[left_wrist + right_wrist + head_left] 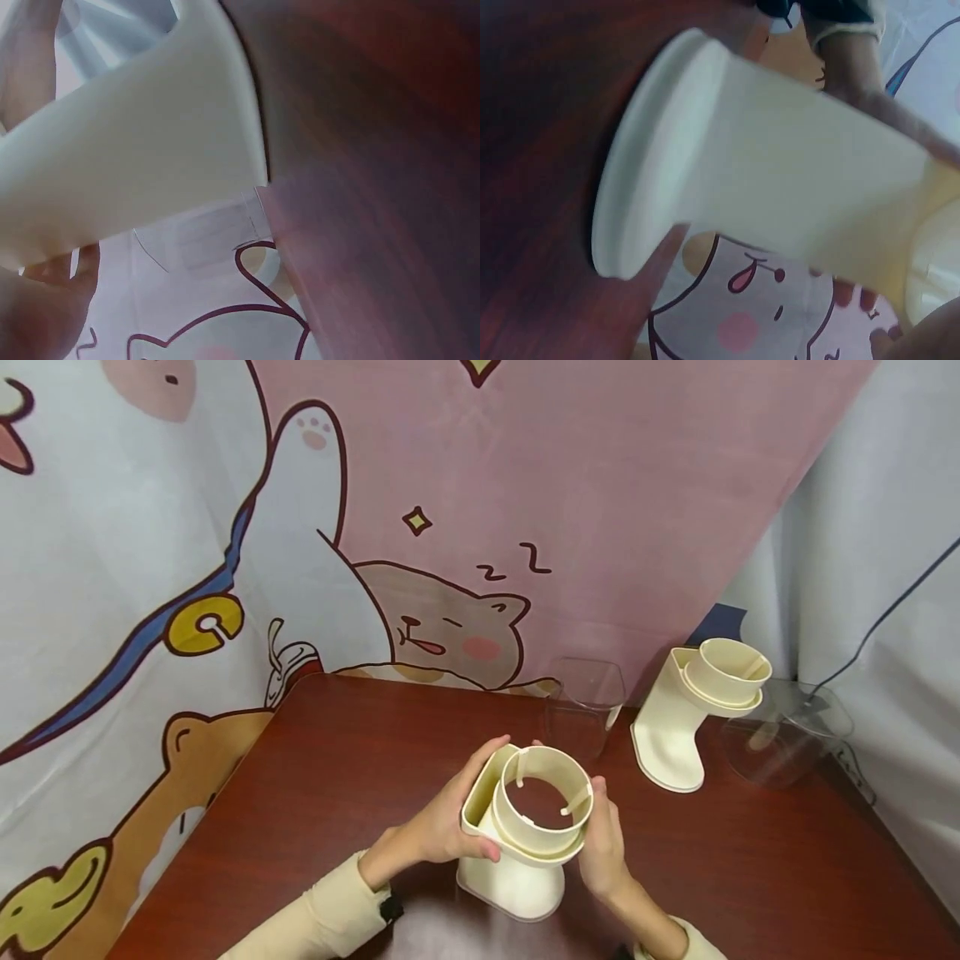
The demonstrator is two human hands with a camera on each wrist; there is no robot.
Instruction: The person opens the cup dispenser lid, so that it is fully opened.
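Note:
Between my two hands stands a cream plastic stand (513, 883) with a flat foot and a round, open collar at the top. My left hand (442, 818) grips its upper left side, thumb in front and fingers reaching behind. From the right, my right hand (606, 847) holds the collar's edge, its far fingers partly hidden. The left wrist view shows the stand's smooth body (135, 142) close up, with part of a hand (45, 307) under it. In the right wrist view the foot (656, 157) appears at the tabletop.
A second, similar cream stand (667, 739) is at the back right of the dark red-brown table (337, 760). Beside it are two clear plastic containers, one squarish (585, 702) and one rounder (783, 739). A printed cartoon curtain (615, 527) hangs behind; a dark cable (885, 618) runs at the right.

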